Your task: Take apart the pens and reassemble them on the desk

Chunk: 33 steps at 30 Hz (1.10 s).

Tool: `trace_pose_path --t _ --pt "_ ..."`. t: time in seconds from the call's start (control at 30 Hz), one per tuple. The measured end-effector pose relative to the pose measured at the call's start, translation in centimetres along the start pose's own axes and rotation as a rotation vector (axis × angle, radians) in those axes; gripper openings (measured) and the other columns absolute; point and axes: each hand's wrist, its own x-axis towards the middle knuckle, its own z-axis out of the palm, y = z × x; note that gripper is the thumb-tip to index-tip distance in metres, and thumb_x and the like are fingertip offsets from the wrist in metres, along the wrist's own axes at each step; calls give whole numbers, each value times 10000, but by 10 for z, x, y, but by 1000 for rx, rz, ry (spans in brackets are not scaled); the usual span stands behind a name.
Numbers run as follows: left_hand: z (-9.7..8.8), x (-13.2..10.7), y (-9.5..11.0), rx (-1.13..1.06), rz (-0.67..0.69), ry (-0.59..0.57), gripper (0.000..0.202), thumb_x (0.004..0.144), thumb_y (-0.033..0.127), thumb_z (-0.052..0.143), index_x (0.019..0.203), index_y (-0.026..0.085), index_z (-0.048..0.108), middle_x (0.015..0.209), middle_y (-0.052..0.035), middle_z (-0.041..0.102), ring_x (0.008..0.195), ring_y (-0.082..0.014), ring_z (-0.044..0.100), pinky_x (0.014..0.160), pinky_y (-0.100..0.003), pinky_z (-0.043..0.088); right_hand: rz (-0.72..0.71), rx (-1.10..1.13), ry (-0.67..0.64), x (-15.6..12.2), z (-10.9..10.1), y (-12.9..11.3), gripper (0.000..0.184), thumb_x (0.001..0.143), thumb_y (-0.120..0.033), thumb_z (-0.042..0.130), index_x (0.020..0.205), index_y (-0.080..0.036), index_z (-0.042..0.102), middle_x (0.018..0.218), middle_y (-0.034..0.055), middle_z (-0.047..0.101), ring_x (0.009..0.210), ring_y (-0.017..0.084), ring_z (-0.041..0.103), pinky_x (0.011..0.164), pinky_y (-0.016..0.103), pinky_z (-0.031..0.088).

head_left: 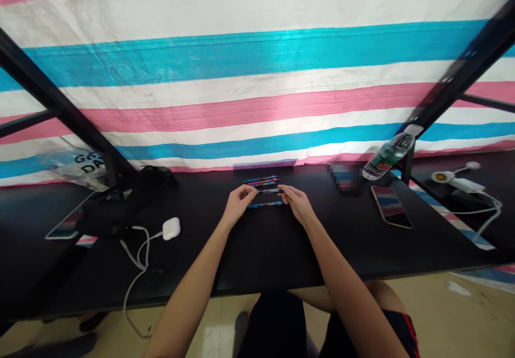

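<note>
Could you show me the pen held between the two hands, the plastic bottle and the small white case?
Held pen [269,190]: head view, middle of its barrel.
Plastic bottle [388,155]: head view, middle of its body.
Small white case [171,228]: head view, middle of its upper face.

On the black table [265,256], a near blue pen [266,205] lies just below the fingers [248,190], with a red pen [261,183] and a far blue pen [261,179] just beyond them. Well left of the fingers lie a white case [171,228] and black bag [139,197]; well right, a phone [390,206] and bottle [388,158].
</note>
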Motion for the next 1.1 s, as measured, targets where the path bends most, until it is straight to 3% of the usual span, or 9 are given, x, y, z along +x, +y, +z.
trace_pose_path --t 0.13,0.23,0.33,0.43,0.6,0.8,0.9,1.0,1.1 --pt "3 1 2 -78 -3 -43 341 714 440 677 916 165 652 667 -4 559 563 -103 495 483 -217 374 9 1 7 0 1 -3 363 670 -471 715 893 -186 730 572 -11 547 580 132 496 569 294 383" --pt "2 2 0 -69 -12 16 392 753 481 630 992 171 654 633 -1 553 552 -110 505 474 -221 375 11 6 27 0 1 -4 372 657 -487 713 875 -186 726 612 10 583 573 134 487 538 290 373" --pt "0 2 -3 48 -40 82 389 784 539 571 763 160 658 539 16 498 495 -100 466 471 -226 352 8 14 18 1 0 -2 348 676 -475 704 881 -194 724 614 8 583 567 129 479 550 294 386" --pt "-1 2 -6 143 -39 63 452 797 556 538 587 158 586 505 21 460 479 -97 432 486 -232 339 -2 24 1 1 -2 0 327 698 -457 697 897 -199 724 640 10 600 564 120 477 574 297 402" --pt "-1 2 -5 105 44 93 295 746 450 646 852 175 644 616 23 528 570 -113 472 545 -227 364 13 22 15 2 -4 2 338 693 -462 699 901 -196 719 657 16 613 565 123 482 557 293 385" --pt "-3 2 -6 245 -1 121 414 820 505 523 621 156 621 548 7 504 537 -119 456 545 -248 345 18 73 6 3 -4 4 313 697 -431 710 903 -196 724 677 22 627 593 123 499 556 281 373" --pt "-2 3 -7 165 62 97 285 778 444 600 780 162 645 657 3 566 601 -119 497 581 -233 378 18 65 5 3 -5 5 312 705 -429 706 908 -194 723 680 25 627 622 135 514 559 281 373" --pt "-1 4 -7 79 86 132 308 737 415 652 928 174 631 753 -3 596 639 -115 516 602 -224 401 14 85 4 4 -6 6 304 713 -422 703 915 -195 721 677 26 624 652 143 527 560 276 371" --pt "-3 4 -8 166 22 157 336 786 486 579 776 159 654 652 -6 576 582 -121 494 556 -234 376 9 103 0 4 -6 7 295 714 -416 703 913 -199 722 681 26 628 645 140 524 560 276 369"
